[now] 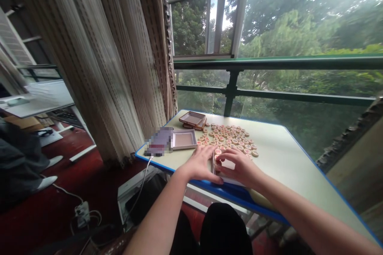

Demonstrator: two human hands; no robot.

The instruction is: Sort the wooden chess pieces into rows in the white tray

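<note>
Near the table's front edge lies a shallow white box point(235, 180), partly hidden by both hands. My left hand point(202, 164) holds the box along its left side, thumb at the front corner and fingers toward the back. My right hand point(241, 166) reaches over the box with thumb and fingers pinched on a round wooden Chinese chess piece point(218, 166) at its left end; the fingertips partly cover it. Just beyond the hands, many chess pieces point(230, 134) with red or dark characters lie spread out flat.
An open box lid point(183, 139) lies at the left, beside a blurred-out phone-like object point(159, 142) with a white cable point(145, 179). Stacked brown trays point(193, 119) stand at the back of the table point(272, 139). A green railing point(278, 63) runs behind; a person's legs show at far left.
</note>
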